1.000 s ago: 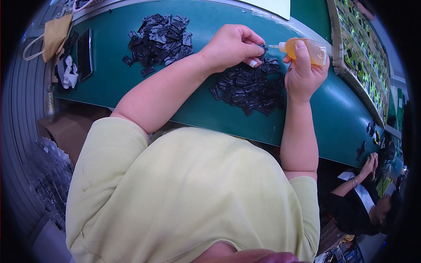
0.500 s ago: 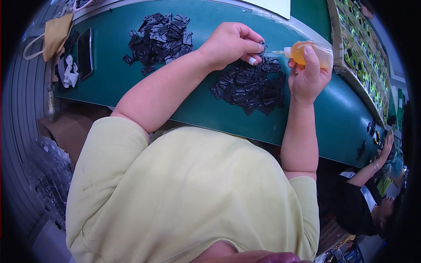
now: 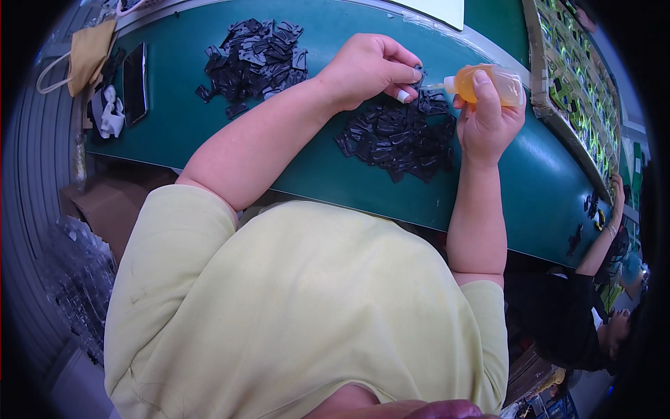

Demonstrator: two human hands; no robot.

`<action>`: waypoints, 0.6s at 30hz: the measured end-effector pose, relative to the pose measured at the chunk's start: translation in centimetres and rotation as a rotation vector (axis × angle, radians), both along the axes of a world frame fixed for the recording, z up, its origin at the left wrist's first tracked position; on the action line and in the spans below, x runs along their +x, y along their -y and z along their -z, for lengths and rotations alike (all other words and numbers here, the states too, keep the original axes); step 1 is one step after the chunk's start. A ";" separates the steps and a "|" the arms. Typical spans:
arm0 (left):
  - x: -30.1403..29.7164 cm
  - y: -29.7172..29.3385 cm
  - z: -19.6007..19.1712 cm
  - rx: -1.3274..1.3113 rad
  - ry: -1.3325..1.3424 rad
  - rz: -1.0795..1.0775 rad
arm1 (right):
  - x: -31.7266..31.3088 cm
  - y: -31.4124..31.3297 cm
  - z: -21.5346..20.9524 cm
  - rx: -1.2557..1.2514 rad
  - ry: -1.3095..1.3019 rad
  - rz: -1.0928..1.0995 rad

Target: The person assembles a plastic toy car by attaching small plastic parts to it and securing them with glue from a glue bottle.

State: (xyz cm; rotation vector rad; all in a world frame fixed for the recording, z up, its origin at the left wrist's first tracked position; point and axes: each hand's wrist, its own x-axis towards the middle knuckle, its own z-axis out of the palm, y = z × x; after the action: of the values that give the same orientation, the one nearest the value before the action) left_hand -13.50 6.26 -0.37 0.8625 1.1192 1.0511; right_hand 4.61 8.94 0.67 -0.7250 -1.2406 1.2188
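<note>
Everywhere, black parts (image 3: 401,136) on green belt (image 3: 314,167)

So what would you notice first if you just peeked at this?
Probably the small orange squeeze bottle in the right hand, its nozzle pointing at a tiny black part pinched by the left hand. Below them lies a pile of black parts on the green table, with another pile farther left.

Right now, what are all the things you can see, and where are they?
Small part: one, black, pinched in left fingertips.
Squeeze bottle: one, orange, in right hand, nozzle at the part.
Near pile of parts: many, black, under the hands.
Far pile of parts: many, black, upper left.
Table: one, green.
Phone: one, dark, left end.
Face mask: one, tan, far left.
Left hand: holds part.
Right hand: grips bottle.
</note>
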 end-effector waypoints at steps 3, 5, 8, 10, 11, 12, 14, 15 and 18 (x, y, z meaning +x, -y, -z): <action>0.1 0.0 -0.1 -0.003 -0.003 0.000 | 0.0 0.0 0.1 0.006 0.007 0.004; 0.0 -0.1 -0.2 -0.001 -0.008 0.003 | -0.1 -0.1 0.1 0.012 0.012 0.004; 0.0 -0.2 -0.2 0.001 -0.019 0.005 | -0.3 -0.1 0.0 0.017 0.032 -0.005; -0.1 -0.3 -0.2 0.001 -0.027 0.003 | -0.3 -0.3 -0.1 0.040 0.087 0.032; -0.2 -0.4 -0.1 0.001 -0.015 -0.003 | -0.3 -0.4 -0.3 0.043 0.086 0.030; -0.2 -0.4 0.0 0.003 -0.003 -0.010 | -0.2 -0.7 -0.5 -0.036 -0.051 0.051; -0.1 -0.4 -0.1 0.005 0.010 -0.013 | 1.0 -1.6 -0.7 -0.121 -0.235 0.035; 0.0 -0.4 -0.1 -0.001 0.026 -0.014 | 1.7 -1.7 -0.6 -0.108 -0.240 0.030; 0.2 -2.2 0.3 0.038 0.022 -0.082 | 2.4 -2.1 -0.4 -0.234 -0.345 0.067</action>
State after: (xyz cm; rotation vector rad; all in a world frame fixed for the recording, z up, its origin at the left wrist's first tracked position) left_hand -13.30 8.45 -0.65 0.8389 1.1270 1.1507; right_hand 7.06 11.07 1.05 -0.6842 -0.7938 1.3803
